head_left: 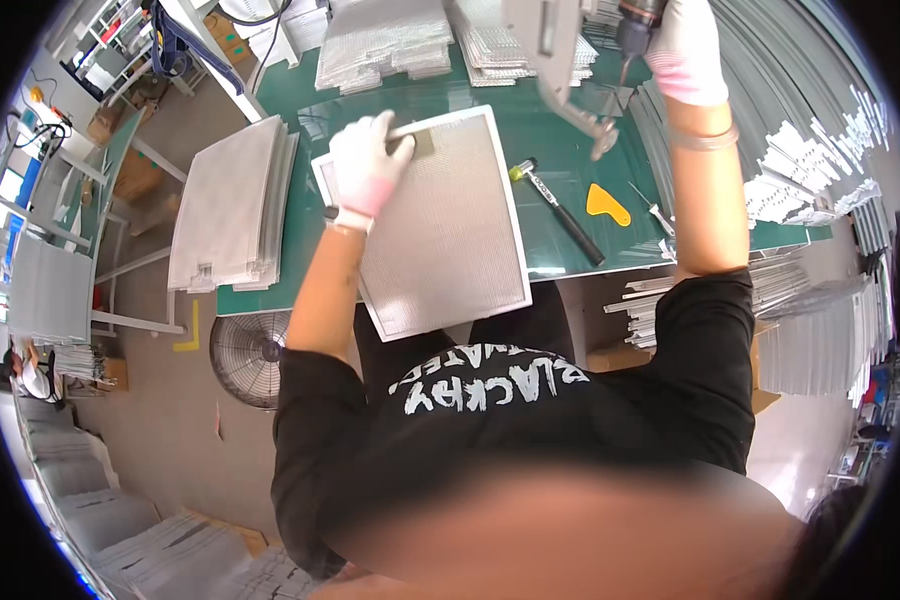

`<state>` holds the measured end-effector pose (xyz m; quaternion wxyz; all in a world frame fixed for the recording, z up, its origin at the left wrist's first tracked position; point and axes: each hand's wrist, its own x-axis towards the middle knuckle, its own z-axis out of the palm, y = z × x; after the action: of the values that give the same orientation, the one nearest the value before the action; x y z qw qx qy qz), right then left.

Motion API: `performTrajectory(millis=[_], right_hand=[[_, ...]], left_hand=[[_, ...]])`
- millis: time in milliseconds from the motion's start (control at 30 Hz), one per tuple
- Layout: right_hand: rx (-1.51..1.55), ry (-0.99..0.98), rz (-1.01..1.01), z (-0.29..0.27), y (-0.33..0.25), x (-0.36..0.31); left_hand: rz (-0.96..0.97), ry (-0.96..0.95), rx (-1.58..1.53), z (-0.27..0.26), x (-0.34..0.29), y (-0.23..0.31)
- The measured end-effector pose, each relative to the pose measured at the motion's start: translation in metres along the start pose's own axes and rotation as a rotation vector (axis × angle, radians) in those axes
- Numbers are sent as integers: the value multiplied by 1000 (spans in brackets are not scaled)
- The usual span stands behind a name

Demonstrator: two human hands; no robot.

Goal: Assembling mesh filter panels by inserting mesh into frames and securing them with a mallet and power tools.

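Observation:
My left hand point(368, 168), in a white glove, grips the far left part of a framed mesh panel point(445, 225), fingers bent at its rim. The panel is grey with a pale frame, tilted a little, its near end over the table's edge. My right hand point(685, 55), gloved too, is raised at the far right, closed around a dark power drill point(638, 30); some of its fingers are hidden. The drill's thin bit points down. Just left of it stands a grey metal arm point(560, 60) with a hooked lower end.
On the green table point(560, 250) lie a mallet point(562, 215), a yellow scraper point(607, 205) and a screwdriver point(655, 210). Stacked mesh panels point(232, 205) stand at the left, more sheets point(385, 40) behind. Long metal strips point(790, 120) fill the right. A floor fan point(252, 360) sits below left.

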<state>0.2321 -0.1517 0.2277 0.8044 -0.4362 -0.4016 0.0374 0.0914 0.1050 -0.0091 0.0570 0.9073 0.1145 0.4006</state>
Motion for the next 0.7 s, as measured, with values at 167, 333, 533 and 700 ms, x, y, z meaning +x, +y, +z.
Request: performTrajectory(millis=[167, 333, 533, 700], right_hand=[[-631, -51, -512, -57, -1, 27], [-940, 89, -446, -148, -28, 12], [-1492, -347, -717, -143, 71, -161], [-1737, -550, 441, -153, 178, -239]], left_hand=[[84, 12, -78, 10, -16, -32], [-2, -65, -140, -51, -97, -40], [-468, -155, -185, -103, -255, -21], [-715, -277, -420, -99, -302, 25]])
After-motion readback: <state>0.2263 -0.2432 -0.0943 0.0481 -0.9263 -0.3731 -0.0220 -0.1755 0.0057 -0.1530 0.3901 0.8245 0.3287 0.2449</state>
